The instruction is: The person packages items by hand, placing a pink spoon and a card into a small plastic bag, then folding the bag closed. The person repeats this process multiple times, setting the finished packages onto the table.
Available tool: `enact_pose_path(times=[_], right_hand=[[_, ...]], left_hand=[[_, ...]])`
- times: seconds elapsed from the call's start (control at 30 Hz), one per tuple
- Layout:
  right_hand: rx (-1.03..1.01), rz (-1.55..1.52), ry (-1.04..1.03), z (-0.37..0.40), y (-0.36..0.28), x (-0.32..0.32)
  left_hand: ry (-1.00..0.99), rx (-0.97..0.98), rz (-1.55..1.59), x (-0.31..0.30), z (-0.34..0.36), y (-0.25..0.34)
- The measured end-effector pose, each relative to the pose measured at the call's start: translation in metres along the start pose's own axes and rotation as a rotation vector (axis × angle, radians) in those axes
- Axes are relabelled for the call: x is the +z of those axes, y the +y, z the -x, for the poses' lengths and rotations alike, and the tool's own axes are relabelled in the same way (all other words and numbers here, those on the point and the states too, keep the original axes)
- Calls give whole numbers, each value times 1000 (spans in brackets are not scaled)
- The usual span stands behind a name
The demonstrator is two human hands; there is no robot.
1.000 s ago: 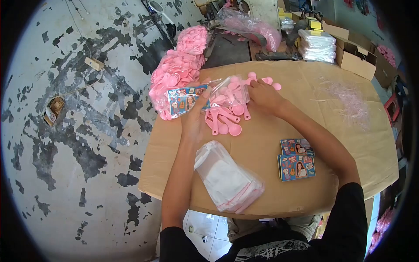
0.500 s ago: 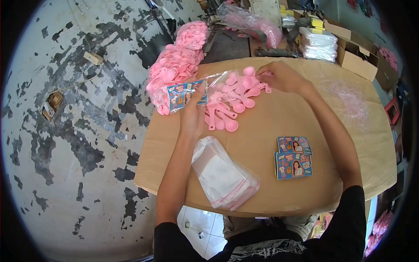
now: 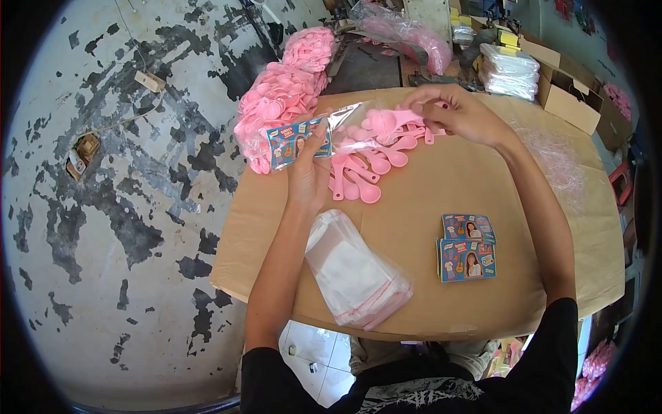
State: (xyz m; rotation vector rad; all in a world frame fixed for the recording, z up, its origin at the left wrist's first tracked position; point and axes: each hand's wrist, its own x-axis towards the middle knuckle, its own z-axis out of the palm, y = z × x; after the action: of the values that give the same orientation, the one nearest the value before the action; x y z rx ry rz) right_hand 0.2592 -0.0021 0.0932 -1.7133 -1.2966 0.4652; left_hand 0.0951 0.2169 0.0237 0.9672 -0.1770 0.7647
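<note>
My left hand point(image 3: 308, 169) is closed on a clear plastic bag point(image 3: 350, 115) with a blue printed card point(image 3: 281, 145) inside its left end. The bag's mouth points right, over a loose pile of pink plastic spoons point(image 3: 396, 158). In my right hand point(image 3: 470, 117), thumb and fingers pinch a pink spoon point(image 3: 382, 123) by its handle. Its bowl faces left, right at the bag's mouth. Closer to my body lie a stack of clear bags point(image 3: 355, 269) and two overlapping piles of blue cards point(image 3: 467, 261).
Large bags of pink spoons point(image 3: 279, 96) stand against the peeling wall at the table's left. Clear plastic strands point(image 3: 555, 162) lie on the right of the brown-covered table point(image 3: 420, 200). Behind are packs of clear bags point(image 3: 509, 72) and an open cardboard box point(image 3: 569, 100).
My right hand has lifted a spoon from the pile and shifted slightly right, with the spoon's bowl now at the bag's mouth. My left hand keeps its hold on the bag.
</note>
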Motion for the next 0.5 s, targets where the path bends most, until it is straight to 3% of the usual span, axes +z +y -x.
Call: enact_pose_path(times=[0.23, 0.33, 0.5], right_hand=[[-5, -144, 162, -3, 12, 14], [-91, -66, -17, -6, 18, 3], [-139, -67, -27, -4, 13, 1]], left_hand=[[-3, 36, -61, -4, -3, 1], [2, 39, -57, -2, -1, 3], [-4, 51, -67, 1, -1, 3]])
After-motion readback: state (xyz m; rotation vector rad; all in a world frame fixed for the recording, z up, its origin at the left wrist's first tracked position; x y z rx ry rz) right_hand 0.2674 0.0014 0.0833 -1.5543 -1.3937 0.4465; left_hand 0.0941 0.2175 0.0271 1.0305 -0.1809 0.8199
